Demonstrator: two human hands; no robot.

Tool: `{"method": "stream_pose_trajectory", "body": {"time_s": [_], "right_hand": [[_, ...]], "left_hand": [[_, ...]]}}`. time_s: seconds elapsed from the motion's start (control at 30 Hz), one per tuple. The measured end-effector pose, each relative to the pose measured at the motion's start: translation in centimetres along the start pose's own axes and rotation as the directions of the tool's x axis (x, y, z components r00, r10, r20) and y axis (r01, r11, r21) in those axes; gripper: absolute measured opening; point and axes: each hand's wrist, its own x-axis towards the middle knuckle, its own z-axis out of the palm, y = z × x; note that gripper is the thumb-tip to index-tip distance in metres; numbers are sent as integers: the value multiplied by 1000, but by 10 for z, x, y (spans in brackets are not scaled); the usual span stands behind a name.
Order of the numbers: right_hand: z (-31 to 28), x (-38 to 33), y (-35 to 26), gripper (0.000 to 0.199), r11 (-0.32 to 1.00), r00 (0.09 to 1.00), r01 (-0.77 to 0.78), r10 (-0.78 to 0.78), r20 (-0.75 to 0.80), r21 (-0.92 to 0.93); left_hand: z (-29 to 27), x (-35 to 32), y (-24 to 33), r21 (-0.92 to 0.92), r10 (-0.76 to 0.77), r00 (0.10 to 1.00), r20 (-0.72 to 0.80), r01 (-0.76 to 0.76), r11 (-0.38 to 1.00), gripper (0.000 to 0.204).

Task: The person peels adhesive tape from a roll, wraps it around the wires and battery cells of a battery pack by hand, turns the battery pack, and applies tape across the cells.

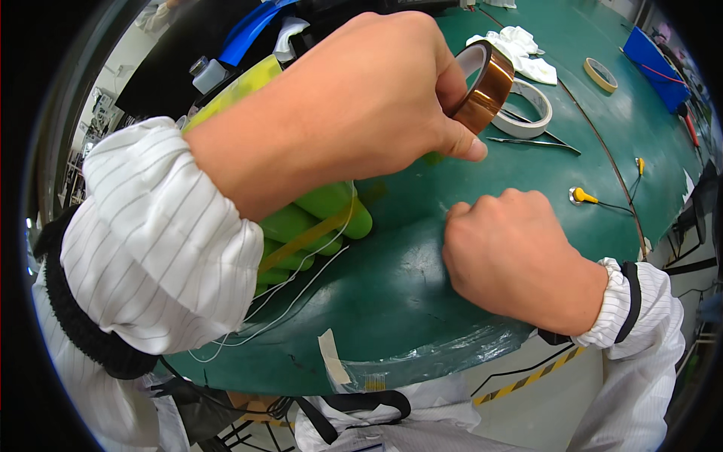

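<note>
On the green desk point(422, 301) lay the green cell pack point(316, 218) — the left hand point(354, 98) gripped an amber tape roll point(486, 87) above it, the right hand point(512, 256) clenched nearby. Keeping the strip taut seemed wise — fine white wires point(279, 305) trailed close.

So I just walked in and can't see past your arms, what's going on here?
A person in a striped white coat works at a green mat. The left hand holds a roll of amber tape raised above a pack of green cylindrical cells with thin white wires. The right hand is a closed fist resting on the mat. White tape rolls and tweezers lie behind.
</note>
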Motion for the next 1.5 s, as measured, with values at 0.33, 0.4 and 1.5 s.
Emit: {"method": "stream_pose_trajectory", "body": {"time_s": [0.33, 0.4, 1.5], "right_hand": [[-26, -9, 5, 23, 974, 976, -218, 217, 22, 55], [-22, -6, 14, 21, 962, 971, -236, 238, 0, 140], [-16, 88, 22, 18, 197, 988, -150, 61, 141, 969]], "left_hand": [[-25, -8, 21, -174, -6, 993, -120, -15, 985, 32], [-39, -12, 30, -294, 86, 974, -212, -147, 944, 36], [5, -420, -116, 296, -600, 605, -523, 789, 538, 43]]}}
